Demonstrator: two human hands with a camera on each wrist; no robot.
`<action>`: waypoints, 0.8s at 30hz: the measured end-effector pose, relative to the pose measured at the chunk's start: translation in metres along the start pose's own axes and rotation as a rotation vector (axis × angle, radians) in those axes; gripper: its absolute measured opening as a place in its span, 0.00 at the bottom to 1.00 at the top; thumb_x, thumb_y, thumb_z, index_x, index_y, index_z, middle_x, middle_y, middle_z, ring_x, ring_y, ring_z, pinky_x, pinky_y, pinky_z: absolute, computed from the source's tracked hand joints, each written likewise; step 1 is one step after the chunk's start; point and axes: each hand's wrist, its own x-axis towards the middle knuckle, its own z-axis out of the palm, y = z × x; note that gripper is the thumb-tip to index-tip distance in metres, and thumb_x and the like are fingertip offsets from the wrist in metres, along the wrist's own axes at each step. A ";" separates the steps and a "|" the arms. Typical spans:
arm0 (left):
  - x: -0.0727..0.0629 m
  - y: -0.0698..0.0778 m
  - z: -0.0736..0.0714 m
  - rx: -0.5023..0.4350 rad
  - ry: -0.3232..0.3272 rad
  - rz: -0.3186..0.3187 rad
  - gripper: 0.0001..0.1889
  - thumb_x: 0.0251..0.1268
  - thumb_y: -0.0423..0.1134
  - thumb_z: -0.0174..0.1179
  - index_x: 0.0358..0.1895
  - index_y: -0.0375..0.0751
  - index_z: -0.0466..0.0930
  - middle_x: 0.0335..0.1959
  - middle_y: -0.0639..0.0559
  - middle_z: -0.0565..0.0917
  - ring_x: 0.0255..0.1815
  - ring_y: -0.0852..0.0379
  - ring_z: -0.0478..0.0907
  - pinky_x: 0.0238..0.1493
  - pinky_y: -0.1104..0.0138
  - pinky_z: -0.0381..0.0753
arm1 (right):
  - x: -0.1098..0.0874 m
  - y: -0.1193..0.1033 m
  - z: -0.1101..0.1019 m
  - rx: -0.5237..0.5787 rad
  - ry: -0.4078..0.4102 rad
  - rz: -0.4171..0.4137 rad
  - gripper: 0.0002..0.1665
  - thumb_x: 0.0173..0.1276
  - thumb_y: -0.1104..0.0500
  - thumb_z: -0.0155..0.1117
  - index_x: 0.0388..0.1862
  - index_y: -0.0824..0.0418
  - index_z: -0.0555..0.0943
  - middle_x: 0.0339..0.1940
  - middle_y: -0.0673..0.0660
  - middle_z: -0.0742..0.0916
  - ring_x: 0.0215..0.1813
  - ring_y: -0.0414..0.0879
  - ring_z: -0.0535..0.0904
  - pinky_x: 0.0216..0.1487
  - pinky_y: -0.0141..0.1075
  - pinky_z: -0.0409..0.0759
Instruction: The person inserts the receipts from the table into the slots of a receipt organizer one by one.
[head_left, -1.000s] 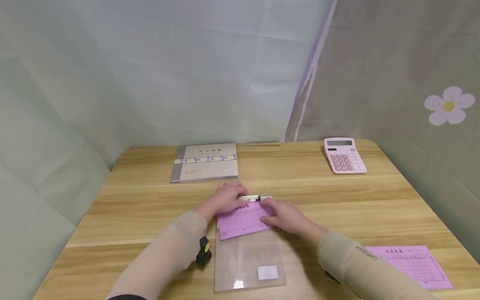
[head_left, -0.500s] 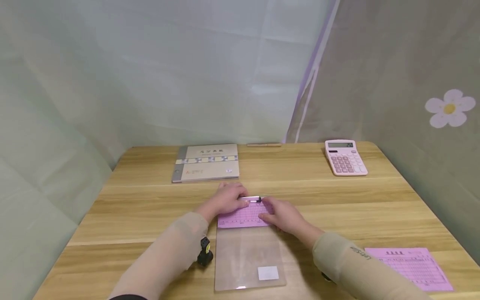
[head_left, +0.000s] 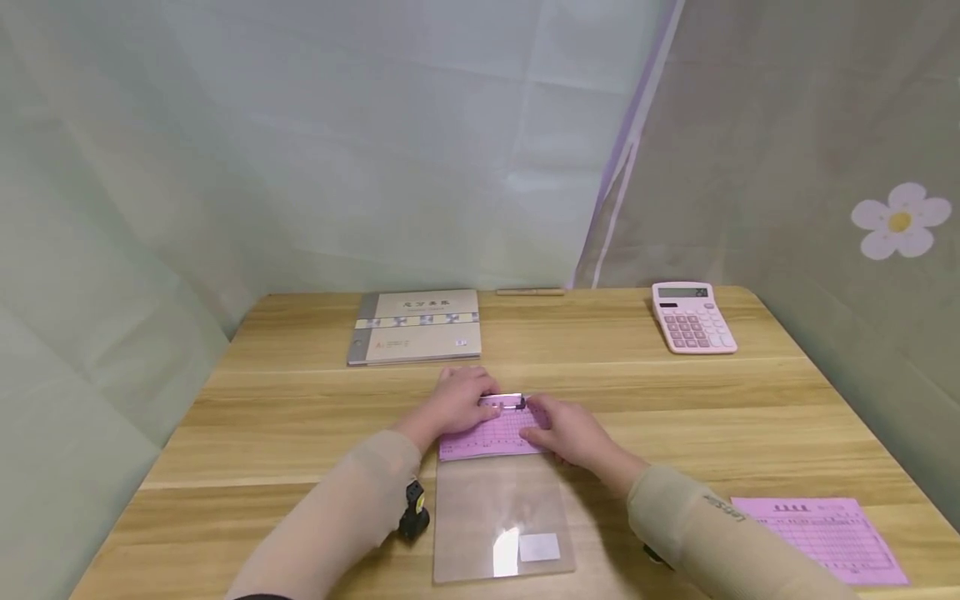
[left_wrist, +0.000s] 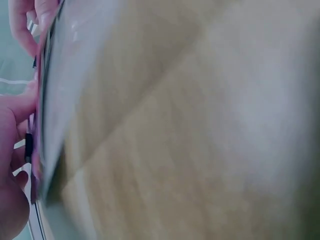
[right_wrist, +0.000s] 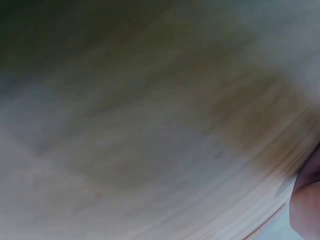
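Note:
A clear clipboard (head_left: pixel 495 508) with a white label lies on the table in the head view. At its far end, a pink printed form (head_left: pixel 487 435) lies squarely on it, its upper edge at the metal clip (head_left: pixel 513 402). My left hand (head_left: pixel 459 400) grips the clip end, thumb on the near side and fingers over the far edge. My right hand (head_left: pixel 573 429) holds the form's right side, thumb on top. The left wrist view shows the left hand (left_wrist: pixel 12 155) curled at the clip; the right wrist view catches only part of the right hand (right_wrist: pixel 307 210).
A second pink form (head_left: pixel 832 542) lies at the near right, partly behind my right forearm. Toward the back are a ledger book (head_left: pixel 416 327), a pen (head_left: pixel 530 292) and a pink calculator (head_left: pixel 692 321). Curtains (head_left: pixel 375 167) hang behind the table.
The pink form has slid forward toward the clip and straightened from a tilt, so less of it shows below the clip. Both hands stay nearly in place.

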 end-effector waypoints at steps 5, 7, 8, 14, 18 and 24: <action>0.000 0.002 -0.001 0.011 -0.007 -0.019 0.18 0.58 0.53 0.62 0.49 0.50 0.79 0.50 0.56 0.78 0.56 0.53 0.70 0.55 0.56 0.58 | -0.002 -0.003 -0.006 0.071 -0.059 0.022 0.34 0.60 0.51 0.68 0.63 0.61 0.71 0.27 0.55 0.81 0.13 0.42 0.73 0.14 0.36 0.73; 0.000 0.001 0.000 -0.006 -0.015 -0.021 0.19 0.58 0.53 0.62 0.49 0.50 0.78 0.50 0.55 0.77 0.56 0.53 0.69 0.56 0.55 0.58 | -0.003 -0.003 -0.009 0.086 -0.087 0.031 0.35 0.60 0.52 0.68 0.64 0.61 0.70 0.23 0.52 0.79 0.14 0.43 0.73 0.14 0.36 0.73; -0.001 0.000 0.000 -0.020 -0.019 -0.021 0.19 0.58 0.53 0.62 0.50 0.49 0.78 0.51 0.55 0.77 0.56 0.52 0.69 0.56 0.55 0.58 | -0.003 -0.003 -0.011 0.090 -0.101 0.036 0.35 0.60 0.52 0.68 0.64 0.60 0.69 0.22 0.52 0.78 0.14 0.43 0.73 0.14 0.36 0.73; -0.002 -0.004 0.004 -0.087 -0.029 -0.015 0.22 0.59 0.55 0.60 0.53 0.50 0.75 0.53 0.56 0.76 0.57 0.52 0.67 0.57 0.54 0.58 | -0.006 0.008 -0.021 0.086 -0.160 0.041 0.36 0.60 0.52 0.68 0.66 0.56 0.69 0.17 0.53 0.77 0.14 0.42 0.72 0.16 0.37 0.74; -0.003 -0.007 0.005 -0.123 -0.039 -0.017 0.22 0.60 0.55 0.59 0.53 0.50 0.74 0.53 0.56 0.75 0.55 0.52 0.67 0.55 0.54 0.59 | -0.009 0.020 -0.030 0.080 -0.178 -0.014 0.35 0.59 0.51 0.69 0.64 0.57 0.70 0.19 0.51 0.76 0.17 0.41 0.71 0.20 0.36 0.73; -0.004 -0.008 0.004 -0.127 -0.052 -0.017 0.22 0.60 0.56 0.59 0.54 0.50 0.74 0.54 0.55 0.74 0.55 0.52 0.66 0.55 0.55 0.59 | -0.016 0.043 -0.049 0.066 -0.195 -0.116 0.32 0.60 0.51 0.68 0.61 0.60 0.72 0.24 0.49 0.77 0.28 0.41 0.69 0.29 0.35 0.69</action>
